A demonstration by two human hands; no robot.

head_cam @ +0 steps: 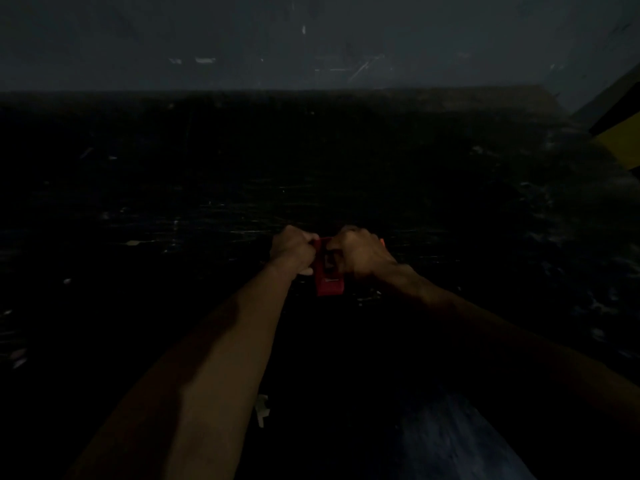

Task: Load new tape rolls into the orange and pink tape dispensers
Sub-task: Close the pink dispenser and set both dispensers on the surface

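The scene is very dark. A small red-orange tape dispenser (pixel 329 278) sits at the centre of the dark table, seen end-on. My left hand (pixel 293 249) grips its left side with fingers curled. My right hand (pixel 360 252) is closed over its top right part, and a bright orange bit (pixel 382 242) shows past my knuckles. Both hands meet at the dispenser's top edge. I cannot make out any tape roll, and no pink dispenser is visible.
The black table (pixel 207 209) is scratched and dotted with small pale scraps. A grey wall (pixel 311 39) rises behind it. A yellow and black object (pixel 620 140) stands at the far right. A pale scrap (pixel 262 408) lies near my left forearm.
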